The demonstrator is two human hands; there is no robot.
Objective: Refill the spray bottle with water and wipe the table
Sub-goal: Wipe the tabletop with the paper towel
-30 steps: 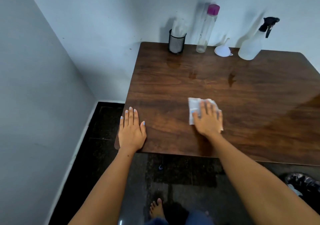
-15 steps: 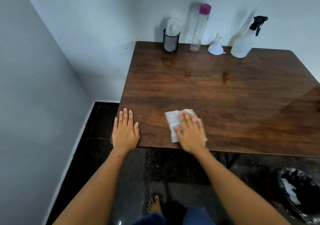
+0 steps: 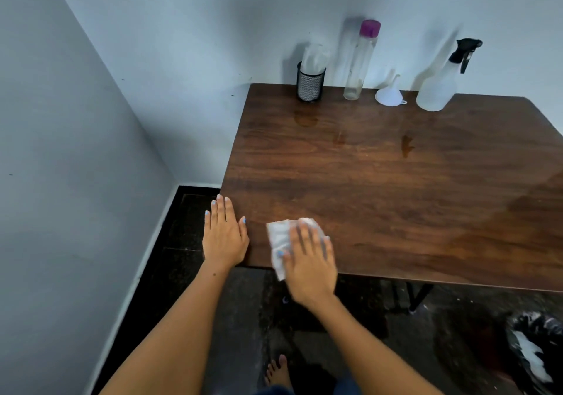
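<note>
Leftward slides the paper towel (image 3: 281,240) under the flat, spread right hand (image 3: 310,260) to the bench's (image 3: 396,187) near-left corner beside the flat left hand (image 3: 224,239), wiping underway; next comes the far side, toward the spray bottle (image 3: 438,87).

White wipe (image 3: 279,237) at table (image 3: 396,187) front edge — spray bottle (image 3: 437,88) upright, far edge
</note>
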